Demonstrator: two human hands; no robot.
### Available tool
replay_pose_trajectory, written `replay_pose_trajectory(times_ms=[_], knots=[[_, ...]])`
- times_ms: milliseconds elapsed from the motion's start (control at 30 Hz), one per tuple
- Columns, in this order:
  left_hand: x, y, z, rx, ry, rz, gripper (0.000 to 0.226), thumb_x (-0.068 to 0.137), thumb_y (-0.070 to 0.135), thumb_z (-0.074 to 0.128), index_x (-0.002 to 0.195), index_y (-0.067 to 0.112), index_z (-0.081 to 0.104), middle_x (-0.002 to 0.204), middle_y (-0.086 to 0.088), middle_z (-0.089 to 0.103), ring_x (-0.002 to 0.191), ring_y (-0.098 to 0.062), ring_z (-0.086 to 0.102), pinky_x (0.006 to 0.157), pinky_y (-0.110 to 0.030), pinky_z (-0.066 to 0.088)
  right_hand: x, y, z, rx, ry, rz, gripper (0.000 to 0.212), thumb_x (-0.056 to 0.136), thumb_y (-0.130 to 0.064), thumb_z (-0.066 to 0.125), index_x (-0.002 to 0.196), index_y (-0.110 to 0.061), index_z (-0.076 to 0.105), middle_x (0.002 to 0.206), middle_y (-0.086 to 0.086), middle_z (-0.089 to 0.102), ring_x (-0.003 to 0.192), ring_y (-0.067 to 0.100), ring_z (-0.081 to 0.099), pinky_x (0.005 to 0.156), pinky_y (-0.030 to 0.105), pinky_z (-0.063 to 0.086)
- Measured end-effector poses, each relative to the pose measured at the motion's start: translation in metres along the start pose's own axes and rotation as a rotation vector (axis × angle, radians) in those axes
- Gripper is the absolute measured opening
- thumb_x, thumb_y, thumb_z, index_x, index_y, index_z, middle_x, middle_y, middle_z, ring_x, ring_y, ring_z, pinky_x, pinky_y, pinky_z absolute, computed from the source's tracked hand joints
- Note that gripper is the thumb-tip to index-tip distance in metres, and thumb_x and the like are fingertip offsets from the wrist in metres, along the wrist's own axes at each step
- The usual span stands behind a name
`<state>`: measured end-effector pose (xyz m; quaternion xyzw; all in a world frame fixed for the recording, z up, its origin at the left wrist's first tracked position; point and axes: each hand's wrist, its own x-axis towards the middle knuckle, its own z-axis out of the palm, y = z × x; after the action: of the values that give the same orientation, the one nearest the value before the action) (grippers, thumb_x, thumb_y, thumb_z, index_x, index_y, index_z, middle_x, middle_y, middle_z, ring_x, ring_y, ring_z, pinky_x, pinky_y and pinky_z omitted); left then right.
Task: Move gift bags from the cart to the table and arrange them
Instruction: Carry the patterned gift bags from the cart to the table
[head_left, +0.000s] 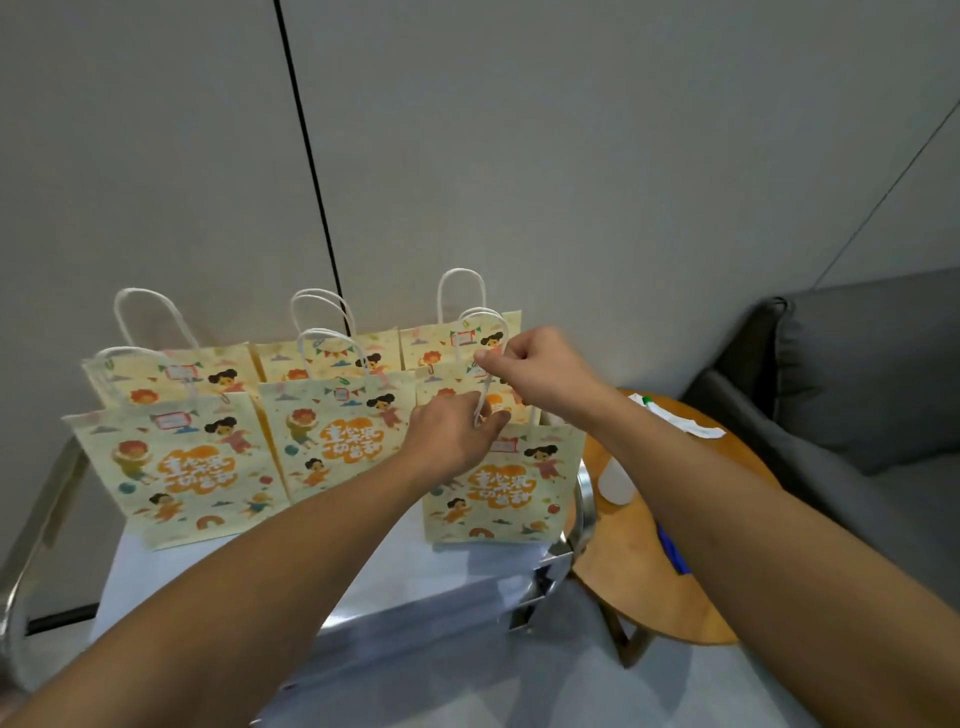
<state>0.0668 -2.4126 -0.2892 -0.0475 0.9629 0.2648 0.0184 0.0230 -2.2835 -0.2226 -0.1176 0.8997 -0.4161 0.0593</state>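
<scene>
Nearest the camera, two bare forearms reach out over the white-topped metal cart (363, 582), the landmark for everything here. On the cart's right front corner stands a pale yellow paper gift bag printed with cartoon children (511, 480). The left hand (457, 434) pinches its white twisted-cord handle low down, and the right hand (540, 371), just above, pinches the same cord higher up; both are closed on the cord. This looks like the pick-up step: the bag is gripped but sits on the cart. The next move probably calls for a straight lift so it clears its neighbours, then a carry rightward to the round wooden side table (670, 519) beside the cart.

Further back on the cart stand more matching bags (182, 467), in rows towards the grey wall (571, 156). Each carries large orange lettering that seems to be Chinese characters, too stylised to read. No brand name is legible.
</scene>
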Motion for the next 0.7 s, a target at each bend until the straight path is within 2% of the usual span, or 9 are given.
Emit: replay_pose_trajectory(times_ms=[100,167,233,333,433,500,567,633,700], knots=[[-0.026,0.011,-0.013,0.029,0.028,0.003,0.043,0.099,0.061,0.042,0.114,0.029,0.067,0.102,-0.001,0.070,0.100,-0.025,0.061,0.084,-0.038,0.040,-0.025,-0.012,-0.013,0.032,0.034,-0.044,0.052,0.089,-0.048,0.070,0.054,-0.017,0.048,0.052,0.003,0.040,0.056,0.023,0.049,0.069,0.049,0.057],[-0.048,0.021,-0.022,0.014,0.027,-0.003,0.039,0.099,0.060,0.045,0.111,0.030,0.067,0.102,0.000,0.070,0.101,-0.024,0.061,0.090,-0.040,0.044,-0.045,-0.021,-0.022,0.025,0.061,-0.070,0.053,0.090,-0.048,0.070,0.052,-0.017,0.048,0.045,-0.005,0.037,0.051,0.017,0.046,0.061,0.040,0.052],[-0.069,0.033,-0.030,0.015,0.011,-0.006,0.035,0.098,0.059,0.048,0.105,0.032,0.067,0.101,0.001,0.069,0.098,-0.023,0.062,0.093,-0.043,0.048,-0.069,-0.029,-0.030,0.040,0.083,-0.097,0.050,0.091,-0.048,0.069,0.057,-0.013,0.055,0.043,-0.007,0.040,0.048,0.012,0.046,0.057,0.034,0.046],[-0.103,0.052,-0.036,0.005,-0.009,-0.017,0.029,0.097,0.058,0.052,0.099,0.033,0.066,0.099,0.002,0.069,0.093,-0.021,0.064,0.086,-0.039,0.052,-0.108,-0.036,-0.043,0.089,0.112,-0.126,0.052,0.090,-0.049,0.069,0.056,-0.013,0.055,0.047,-0.004,0.044,0.050,0.014,0.047,0.057,0.034,0.045],[-0.136,0.069,-0.034,0.039,-0.033,0.004,0.036,0.097,0.058,0.052,0.104,0.027,0.068,0.097,0.003,0.067,0.084,-0.016,0.061,0.079,-0.036,0.050,-0.146,-0.034,-0.056,0.097,0.151,-0.137,0.053,0.090,-0.048,0.069,0.055,-0.015,0.047,0.047,-0.001,0.037,0.049,0.018,0.042,0.055,0.033,0.038],[-0.154,0.081,-0.027,0.064,-0.059,0.045,0.039,0.097,0.059,0.050,0.106,0.026,0.068,0.098,0.003,0.068,0.087,-0.017,0.062,0.081,-0.038,0.052,-0.172,-0.029,-0.066,0.105,0.177,-0.115,0.057,0.090,-0.048,0.069,0.051,-0.016,0.042,0.044,-0.004,0.033,0.047,0.018,0.040,0.053,0.038,0.042],[-0.170,0.095,-0.016,0.094,-0.070,0.108,0.039,0.097,0.060,0.048,0.105,0.027,0.068,0.099,0.002,0.069,0.093,-0.021,0.063,0.086,-0.042,0.054,-0.199,-0.022,-0.078,0.124,0.202,-0.063,0.058,0.090,-0.050,0.069,0.049,-0.016,0.045,0.042,-0.005,0.036,0.045,0.017,0.043,0.057,0.043,0.053],[-0.182,0.112,-0.005,0.123,-0.077,0.191,0.037,0.098,0.060,0.046,0.100,0.029,0.067,0.097,0.002,0.068,0.094,-0.022,0.063,0.088,-0.041,0.052,-0.225,-0.014,-0.092,0.139,0.231,-0.002,0.055,0.090,-0.053,0.068,0.056,-0.013,0.051,0.051,0.004,0.040,0.049,0.018,0.045,0.055,0.041,0.053],[-0.193,0.133,0.007,0.116,-0.122,0.276,0.034,0.099,0.059,0.046,0.095,0.031,0.066,0.091,0.005,0.066,0.093,-0.019,0.061,0.087,-0.038,0.050,-0.254,-0.006,-0.106,0.150,0.285,0.054,0.054,0.090,-0.054,0.067,0.059,-0.013,0.051,0.057,0.008,0.037,0.051,0.020,0.043,0.052,0.035,0.047]])
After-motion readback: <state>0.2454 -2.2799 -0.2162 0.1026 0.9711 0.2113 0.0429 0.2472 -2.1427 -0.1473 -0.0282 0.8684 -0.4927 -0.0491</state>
